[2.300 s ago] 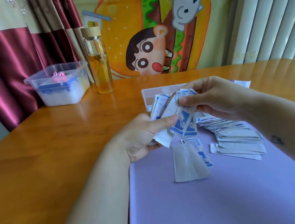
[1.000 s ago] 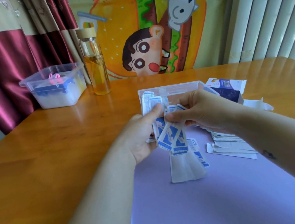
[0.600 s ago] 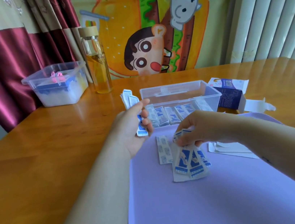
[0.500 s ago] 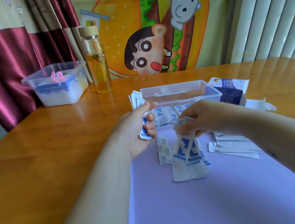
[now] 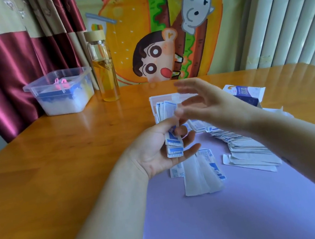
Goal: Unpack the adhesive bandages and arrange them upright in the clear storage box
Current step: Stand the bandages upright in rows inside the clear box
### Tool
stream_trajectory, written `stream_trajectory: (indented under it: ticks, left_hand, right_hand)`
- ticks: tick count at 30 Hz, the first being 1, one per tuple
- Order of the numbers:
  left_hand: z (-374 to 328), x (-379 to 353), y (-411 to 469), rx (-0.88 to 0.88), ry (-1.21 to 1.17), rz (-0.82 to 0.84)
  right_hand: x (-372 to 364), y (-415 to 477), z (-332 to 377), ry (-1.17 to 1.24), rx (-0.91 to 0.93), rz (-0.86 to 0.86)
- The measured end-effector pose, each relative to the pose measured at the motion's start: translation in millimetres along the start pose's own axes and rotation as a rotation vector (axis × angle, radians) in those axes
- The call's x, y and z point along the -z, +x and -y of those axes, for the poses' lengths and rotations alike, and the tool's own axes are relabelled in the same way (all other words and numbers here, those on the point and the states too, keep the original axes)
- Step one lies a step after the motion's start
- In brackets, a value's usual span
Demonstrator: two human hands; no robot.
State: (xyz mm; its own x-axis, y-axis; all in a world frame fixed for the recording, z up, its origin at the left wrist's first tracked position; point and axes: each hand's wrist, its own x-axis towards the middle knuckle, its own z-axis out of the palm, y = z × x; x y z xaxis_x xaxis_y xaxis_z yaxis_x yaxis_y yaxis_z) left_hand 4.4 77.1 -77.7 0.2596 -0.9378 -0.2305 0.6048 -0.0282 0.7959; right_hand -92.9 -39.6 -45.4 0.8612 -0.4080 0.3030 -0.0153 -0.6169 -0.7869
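over the purple mat (image 5: 236, 209) on the wooden worktop (image 5: 57, 163), my left hand (image 5: 155, 154) lies palm up and grips a bundle of adhesive bandages (image 5: 173, 143) between thumb and curled fingers. the blue-and-white wrappers stand on end and fan out at the top. my right hand (image 5: 211, 103) hovers above and just behind it, fingers straight and spread, holding nothing, its outline blurred. it covers most of the clear storage box (image 5: 153, 107), of which only the left corner and a bit of rim show; what stands inside i cannot tell. flat on the mat just below my left hand lie a few loose bandages (image 5: 200, 174), and to their right a slumped pile of bandages (image 5: 246, 151) reaches back toward the box. behind my right wrist sits the opened blue and white carton (image 5: 246, 94). far left on the worktop are a plastic tub (image 5: 61, 92) and, beside it, a glass bottle (image 5: 104, 70) of yellow liquid with a wooden cap
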Motion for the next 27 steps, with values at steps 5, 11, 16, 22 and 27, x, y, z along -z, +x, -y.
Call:
stream_trajectory:
  ticks: [5, 11, 16, 22, 27]
  left_hand:
    - [5, -4, 4, 0.046, -0.041, -0.012]
    - [6, -5, 1, 0.054, 0.092, 0.056]
    - [7, -6, 0, 0.073, 0.149, 0.053]
    - [7, -3, 1, 0.018, 0.34, 0.011]
    - [7, 0, 2, -0.024, 0.387, -0.012]
  right_hand:
    - [-14, -15, 2, -0.515, 0.095, 0.309]
    - [-10, -10, 3, -0.585, 0.151, 0.236]
    - [-3, -11, 8, -0.62, 0.096, 0.33]
    - [10, -4, 23, -0.367, 0.035, 0.356]
    - [20, 3, 28, -0.485, 0.098, 0.299]
